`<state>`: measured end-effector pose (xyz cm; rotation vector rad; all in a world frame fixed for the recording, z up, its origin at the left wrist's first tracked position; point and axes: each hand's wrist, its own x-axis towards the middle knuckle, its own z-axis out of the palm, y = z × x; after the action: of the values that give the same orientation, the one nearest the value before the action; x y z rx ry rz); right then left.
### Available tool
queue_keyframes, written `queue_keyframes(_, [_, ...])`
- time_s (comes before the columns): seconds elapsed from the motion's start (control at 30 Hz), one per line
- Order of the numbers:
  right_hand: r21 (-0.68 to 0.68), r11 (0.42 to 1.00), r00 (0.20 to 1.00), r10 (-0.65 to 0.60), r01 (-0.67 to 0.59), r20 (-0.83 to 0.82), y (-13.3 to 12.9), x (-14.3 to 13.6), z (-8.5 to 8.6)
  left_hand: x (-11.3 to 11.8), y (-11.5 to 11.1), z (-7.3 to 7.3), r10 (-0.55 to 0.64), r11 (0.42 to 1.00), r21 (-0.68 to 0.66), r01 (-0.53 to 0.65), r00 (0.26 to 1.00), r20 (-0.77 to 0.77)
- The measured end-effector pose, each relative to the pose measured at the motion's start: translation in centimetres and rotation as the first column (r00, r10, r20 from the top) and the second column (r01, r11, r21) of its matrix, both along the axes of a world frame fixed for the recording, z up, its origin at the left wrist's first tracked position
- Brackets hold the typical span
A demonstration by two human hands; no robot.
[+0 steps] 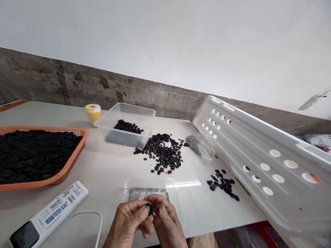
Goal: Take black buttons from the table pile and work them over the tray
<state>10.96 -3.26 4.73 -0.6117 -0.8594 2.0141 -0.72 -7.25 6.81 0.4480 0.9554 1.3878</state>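
My left hand (125, 220) pinches a small black oval part (149, 208) between thumb and fingertips. My right hand (169, 220) meets it from the other side, its thumb and fingers pressed together by the part. A small pale tip shows between the two hands, too little to name. Right behind and partly under the hands stands a shallow clear plastic box (180, 203) holding small grey pieces (134, 195). Past it a loose heap of black parts (165, 151) is spread on the white table (103, 165).
An orange basket (86, 132) full of black parts stands left, near a white oblong device (59, 210) with a cable (100, 220). Behind are a yellow cup (93, 115) and a translucent bin (124, 141). Right lie a plastic bag (205, 146), a smaller black pile (223, 184) and a leaning white perforated panel (245, 144).
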Motion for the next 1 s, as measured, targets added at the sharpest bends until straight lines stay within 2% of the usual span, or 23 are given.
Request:
queue_keyframes(0.17, [0.194, 0.978, 0.963, -0.126, 0.080, 0.239, -0.3, 1.1, 0.6, 0.3, -0.5, -0.1, 0.131, 0.991, 0.036, -0.127, 0.978, -0.161])
queue_keyframes(0.33, [0.221, 0.974, 0.958, -0.100, 0.040, 0.268, -0.8, 0.9, 1.4, 0.7, -1.4, -0.9, 0.238, 0.971, 0.048, -0.234, 0.955, -0.177])
queue_keyframes(0.47, [0.177, 0.984, 0.973, -0.049, 0.009, 0.227, -1.1, 0.3, 1.7, 0.5, -2.2, -1.5, 0.225, 0.974, 0.076, -0.214, 0.955, -0.191])
queue_keyframes(0.73, [0.162, 0.986, 0.962, -0.079, 0.037, 0.262, -1.5, 0.0, 2.6, -0.1, -2.9, -1.4, 0.167, 0.983, 0.096, -0.155, 0.978, -0.125])
queue_keyframes(1.0, [0.179, 0.982, 0.978, 0.016, -0.055, 0.209, -1.5, -1.0, 1.8, -0.1, -3.2, -1.4, 0.204, 0.975, 0.106, -0.195, 0.976, -0.078])
